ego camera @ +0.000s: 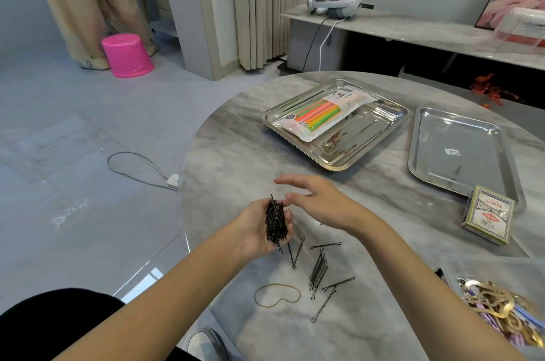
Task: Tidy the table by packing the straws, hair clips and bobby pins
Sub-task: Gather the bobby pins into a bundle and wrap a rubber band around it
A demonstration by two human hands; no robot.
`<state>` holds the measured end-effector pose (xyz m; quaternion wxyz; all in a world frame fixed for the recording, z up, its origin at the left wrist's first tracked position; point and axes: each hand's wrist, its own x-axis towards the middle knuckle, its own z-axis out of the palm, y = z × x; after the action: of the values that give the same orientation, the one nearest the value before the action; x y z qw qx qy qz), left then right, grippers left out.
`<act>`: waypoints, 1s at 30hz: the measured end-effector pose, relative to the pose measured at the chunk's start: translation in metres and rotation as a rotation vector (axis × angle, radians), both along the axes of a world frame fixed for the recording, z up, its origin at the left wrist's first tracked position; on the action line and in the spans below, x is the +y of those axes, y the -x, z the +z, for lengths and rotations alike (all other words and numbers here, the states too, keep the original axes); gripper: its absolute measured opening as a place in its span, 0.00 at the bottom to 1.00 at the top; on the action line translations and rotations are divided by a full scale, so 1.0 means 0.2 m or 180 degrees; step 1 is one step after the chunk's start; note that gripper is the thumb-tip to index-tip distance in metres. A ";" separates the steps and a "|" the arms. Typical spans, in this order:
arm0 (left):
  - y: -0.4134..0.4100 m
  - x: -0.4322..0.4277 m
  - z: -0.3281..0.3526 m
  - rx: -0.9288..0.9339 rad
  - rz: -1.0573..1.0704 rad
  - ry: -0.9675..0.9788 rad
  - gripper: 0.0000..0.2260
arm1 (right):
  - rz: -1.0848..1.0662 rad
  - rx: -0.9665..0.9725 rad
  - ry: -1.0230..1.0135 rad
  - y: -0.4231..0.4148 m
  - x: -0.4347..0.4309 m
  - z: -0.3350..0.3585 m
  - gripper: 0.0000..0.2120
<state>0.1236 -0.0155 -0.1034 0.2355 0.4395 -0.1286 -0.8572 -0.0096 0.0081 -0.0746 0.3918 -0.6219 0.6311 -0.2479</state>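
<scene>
The left hand [259, 228] is turned palm-up and cupped, probably so it can serve as a holder: a thick bundle of bobby pins [275, 223] lies lengthwise across the palm, with the fingers [290, 220] curled narrowly round its far side to keep the pins aligned. The right hand [321, 202] hovers just beyond the bundle, palm down, fingers spread wide and holding nothing; its fingertips sit close to the bundle's top end, though whether they touch it I cannot tell.

Loose pins [318, 270] lie scattered on the bench [236, 139], just nearer the person than the cupped hand, beside a rubber band [277, 295] that looks meant for binding the bundle.

The straws [321, 114] already rest in their packet in 1 steel tray [368, 148]; a 2nd tray [427, 160] sits to its right. Hair clips [501, 310] sit bagged at the bench's near right corner.
</scene>
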 end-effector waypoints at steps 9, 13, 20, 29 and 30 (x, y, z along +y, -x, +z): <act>0.00 0.00 0.00 0.0002 -0.0081 -0.0039 0.18 | -0.0028 -0.0485 -0.0239 0.00 0.00 -0.10 0.12; 0.00 0.00 0.01 -0.0026 -0.0137 -0.0064 0.16 | -0.0109 -0.0589 -0.0201 -0.01 -0.02 -0.10 0.10; 0.00 0.01 0.00 -0.0054 -0.0140 -0.0158 0.23 | -0.0397 -0.0861 -0.0042 0.01 -0.01 -0.14 0.05; -0.03 -0.01 0.00 -0.0200 -0.0248 -0.0138 0.26 | -0.0498 -0.0920 0.0593 -0.06 0.00 -0.17 0.06; -0.04 -0.01 0.00 -0.0123 -0.0224 -0.0197 0.26 | -0.0502 -0.0898 0.0643 -0.06 0.00 -0.17 0.07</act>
<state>0.1316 -0.0178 -0.1035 0.1890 0.4582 -0.1219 -0.8599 0.0026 0.0077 -0.1083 0.3914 -0.5658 0.5885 -0.4246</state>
